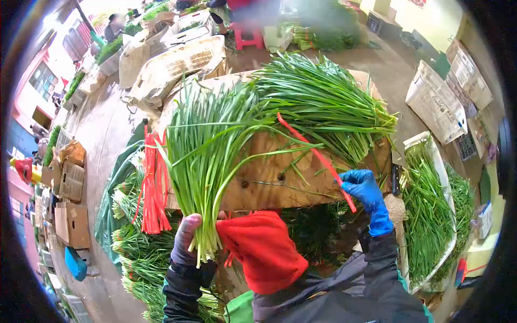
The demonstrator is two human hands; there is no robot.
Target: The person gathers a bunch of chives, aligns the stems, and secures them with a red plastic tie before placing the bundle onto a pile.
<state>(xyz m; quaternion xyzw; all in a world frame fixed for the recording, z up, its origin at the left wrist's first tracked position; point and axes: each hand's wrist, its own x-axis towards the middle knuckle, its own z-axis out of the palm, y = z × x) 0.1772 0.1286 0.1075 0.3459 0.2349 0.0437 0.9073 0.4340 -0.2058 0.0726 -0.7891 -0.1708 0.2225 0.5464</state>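
My left hand (188,232), in a greyish glove, is closed around the pale stem ends of a bunch of garlic chives (207,156). The long green leaves fan out away from me over the wooden board (264,185). In its blue glove, my right hand (363,188) pinches a red plastic strip (312,148) near its lower end. The strip slants up and left across the board. A larger heap of chives (323,102) lies along the board's far right side. Red cloth (264,247) at my front covers part of the space between my arms.
More red strips (153,188) hang at the board's left edge. Bundled chives (142,253) are stacked below left. A lined crate of greens (428,215) stands right, near a black-handled knife (396,177). Crates (177,64) stand behind; a person (114,27) is far left.
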